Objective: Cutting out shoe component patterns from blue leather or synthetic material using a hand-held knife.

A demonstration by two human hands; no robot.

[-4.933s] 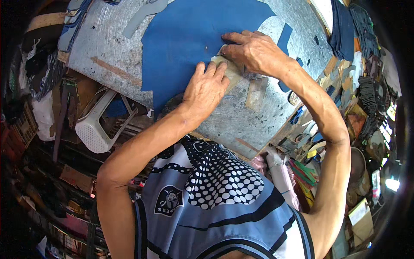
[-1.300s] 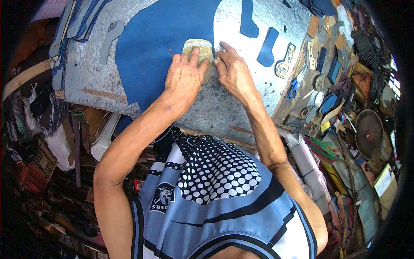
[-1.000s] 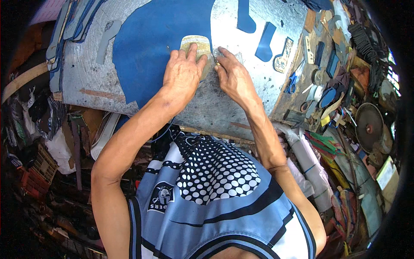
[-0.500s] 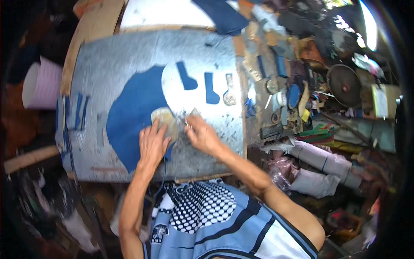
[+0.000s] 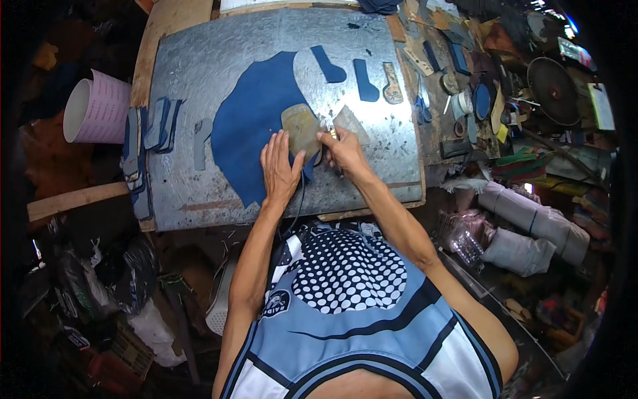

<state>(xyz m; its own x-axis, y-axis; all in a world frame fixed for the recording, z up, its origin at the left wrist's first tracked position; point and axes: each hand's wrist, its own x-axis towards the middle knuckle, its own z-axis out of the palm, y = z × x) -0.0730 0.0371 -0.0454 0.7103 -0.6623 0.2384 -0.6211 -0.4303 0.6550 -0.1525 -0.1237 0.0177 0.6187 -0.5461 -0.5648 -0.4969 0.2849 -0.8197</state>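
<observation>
A large blue leather-like sheet (image 5: 249,113) with a curved cut edge lies on the metal tabletop. Near its right edge rests a tan rounded template (image 5: 301,126). My left hand (image 5: 280,166) lies over the sheet, fingers stretched out and fingertips at the template's lower left edge. Beside the template's right edge, my right hand (image 5: 345,151) is closed around a slim tool with a metal collar (image 5: 333,133); its tip is hard to make out. A grey flat scrap (image 5: 352,125) lies just beyond. A thin dark strip (image 5: 301,196) hangs down near my left wrist.
Two blue cut pieces (image 5: 365,80) and a patterned template (image 5: 392,83) lie beyond my right hand. Blue scissors (image 5: 421,106) and jars stand on the side bench. Stacked blue-grey pieces (image 5: 159,126) sit at the table's left, beside a white-pink roll (image 5: 96,110).
The whole view has shifted, so the table appears higher and farther right. My left fingers have slid from the template's middle to its lower left edge. My right hand still grips the tool.
</observation>
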